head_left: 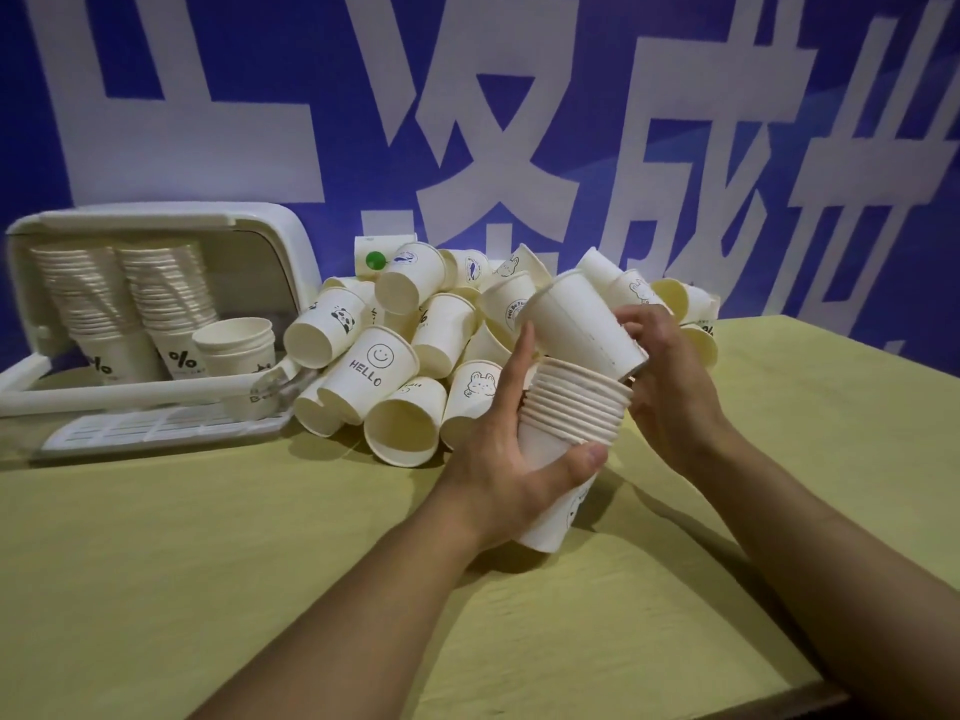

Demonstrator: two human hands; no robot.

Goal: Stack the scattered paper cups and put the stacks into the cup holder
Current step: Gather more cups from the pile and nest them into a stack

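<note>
Both hands busy: my left hand (pixel 511 459) grips the stack (pixel 566 433), my right hand (pixel 662 376) pinches a tilted cup (pixel 582 324) just above it; pile (pixel 415 345) behind.

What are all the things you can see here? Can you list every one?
stack in hand: one, white, held above the table
single cup: one, white, tilted at the stack's mouth
loose cups: too many to count, white, piled mid-table
cup holder: one, white, left, lid open
stacks in holder: three, white, inside
table: one, yellow-green
banner: one, blue with white characters, behind
left hand: grips the stack
right hand: holds the single cup
</note>
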